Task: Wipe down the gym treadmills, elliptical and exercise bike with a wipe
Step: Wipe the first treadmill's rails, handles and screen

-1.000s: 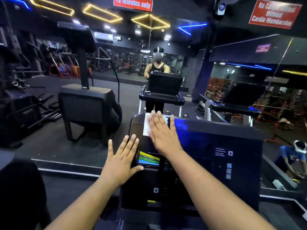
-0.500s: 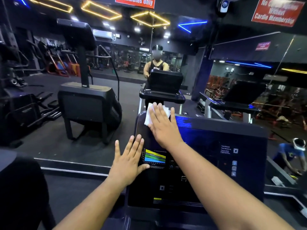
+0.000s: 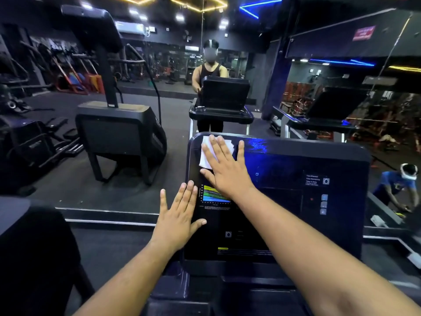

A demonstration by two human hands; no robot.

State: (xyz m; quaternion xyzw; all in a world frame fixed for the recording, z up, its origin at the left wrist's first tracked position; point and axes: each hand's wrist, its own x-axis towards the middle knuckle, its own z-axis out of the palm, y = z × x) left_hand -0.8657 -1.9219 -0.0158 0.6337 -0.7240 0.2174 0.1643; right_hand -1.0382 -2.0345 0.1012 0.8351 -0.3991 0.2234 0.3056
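Wipe (image 3: 206,153) is lying flat under my right hand (image 3: 224,169), fingers spread wide and pressing it at the console's (image 3: 284,201) top-left corner. It's been creeping upward over the last second, so the upper edge is getting covered. Left hand (image 3: 180,215), fingers straight, is bracing the left edge. No containers showing.

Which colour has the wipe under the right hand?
White: the thin white wipe, pressed under the right hand, shows best in the head view.

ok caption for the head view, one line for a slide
Right hand presses a white wipe flat on the top left corner of the treadmill console while the left hand rests on its left edge.
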